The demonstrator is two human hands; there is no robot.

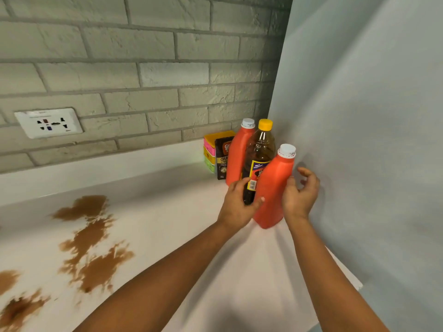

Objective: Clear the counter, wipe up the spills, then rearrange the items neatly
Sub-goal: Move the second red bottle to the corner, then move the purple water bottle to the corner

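Note:
An orange bottle with a white cap (273, 188) stands on the white counter (182, 212) in the right corner by the wall. My left hand (237, 204) grips it from the left, thumb across its front. My right hand (299, 195) touches its right side with the thumb, fingers loosely spread and apart from it. Behind it stand an oil bottle with a yellow cap (260, 149), a second orange bottle (238, 154), a dark packet (223, 156) and a stack of coloured boxes (211, 152). Brown spills (93, 236) spread over the counter's left part.
A grey brick wall runs behind the counter, with a white socket plate (48, 122) at the left. A plain pale wall (359, 140) closes the right side, close to my right hand. The counter's right edge (345, 267) drops off near my right forearm.

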